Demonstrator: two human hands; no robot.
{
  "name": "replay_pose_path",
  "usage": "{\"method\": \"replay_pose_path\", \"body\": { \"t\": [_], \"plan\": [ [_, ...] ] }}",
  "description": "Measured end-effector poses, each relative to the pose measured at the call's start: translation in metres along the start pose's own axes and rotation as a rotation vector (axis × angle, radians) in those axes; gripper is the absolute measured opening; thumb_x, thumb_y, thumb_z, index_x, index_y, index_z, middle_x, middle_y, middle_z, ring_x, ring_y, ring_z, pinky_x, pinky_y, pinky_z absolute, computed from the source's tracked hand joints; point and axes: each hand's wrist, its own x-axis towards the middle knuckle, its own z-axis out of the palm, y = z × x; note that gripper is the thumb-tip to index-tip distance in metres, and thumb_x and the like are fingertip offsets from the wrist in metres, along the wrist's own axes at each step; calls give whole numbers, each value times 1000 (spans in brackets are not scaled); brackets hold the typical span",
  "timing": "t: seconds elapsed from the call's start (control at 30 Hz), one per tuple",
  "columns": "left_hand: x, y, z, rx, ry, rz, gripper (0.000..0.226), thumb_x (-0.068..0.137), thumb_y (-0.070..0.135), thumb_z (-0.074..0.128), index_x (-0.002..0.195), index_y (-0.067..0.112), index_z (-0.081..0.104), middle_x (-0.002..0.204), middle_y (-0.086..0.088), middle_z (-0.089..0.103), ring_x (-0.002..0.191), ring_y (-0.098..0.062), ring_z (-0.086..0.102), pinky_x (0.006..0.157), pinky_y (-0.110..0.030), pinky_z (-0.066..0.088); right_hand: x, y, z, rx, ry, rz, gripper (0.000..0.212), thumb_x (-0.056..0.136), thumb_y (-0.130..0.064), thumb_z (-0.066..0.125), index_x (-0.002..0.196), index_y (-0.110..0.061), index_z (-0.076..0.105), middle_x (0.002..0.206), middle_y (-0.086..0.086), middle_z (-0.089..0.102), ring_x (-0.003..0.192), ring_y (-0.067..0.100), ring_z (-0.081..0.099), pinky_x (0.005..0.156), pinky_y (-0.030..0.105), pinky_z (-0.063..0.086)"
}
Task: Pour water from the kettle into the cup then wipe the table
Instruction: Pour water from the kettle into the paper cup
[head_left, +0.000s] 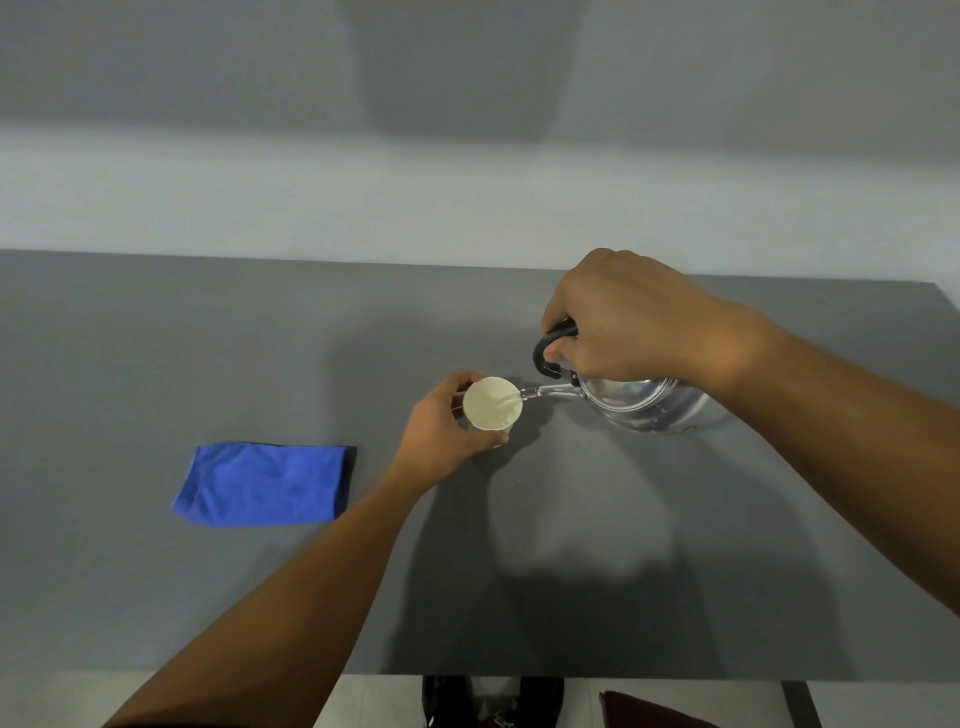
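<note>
A small white cup (491, 404) stands on the grey table (156, 364) near its middle. My left hand (441, 428) wraps around the cup's left side and holds it. A shiny steel kettle (644, 405) is tilted to the left, its thin spout over the cup's right rim. Water runs from the spout into the cup. My right hand (623, 322) grips the kettle's black handle (548, 353) from above. A folded blue cloth (265, 483) lies flat on the table to the left of the cup.
A pale wall rises behind the table's far edge. A small drop of water (521, 479) lies on the table in front of the cup. Below the near edge, dark objects sit on a light floor (374, 701).
</note>
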Motion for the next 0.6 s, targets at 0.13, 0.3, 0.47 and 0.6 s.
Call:
{"method": "replay_pose_path", "body": {
  "t": [0.13,0.3,0.47,0.6],
  "plan": [
    [0,0,0,-1,0,2,72,61,30,97,122,38,58,118,23,65,111,3,61,87,-9,50,1,0,0,-28,7,-2,16,77,-31,66,68,-19,70,59,-3,59,57,20,56,48,27,43],
    [0,0,-1,-3,-6,0,72,61,28,97,120,39,58,117,24,64,111,7,60,85,-7,50,4,2,-1,-64,15,-20,18,77,-33,63,72,-18,72,64,1,65,61,23,60,50,28,46],
    [0,-1,-1,-12,-1,-7,71,60,27,97,116,43,58,115,24,66,107,14,59,83,-3,48,6,3,1,-92,31,-39,19,75,-35,62,72,-19,73,64,1,65,60,22,60,46,25,39],
    [1,-2,0,-13,-3,-4,71,59,28,98,116,43,58,115,21,66,108,8,61,82,-5,49,8,3,3,-122,40,-59,21,74,-35,62,72,-18,73,66,4,68,63,24,64,45,24,37]
  ]
}}
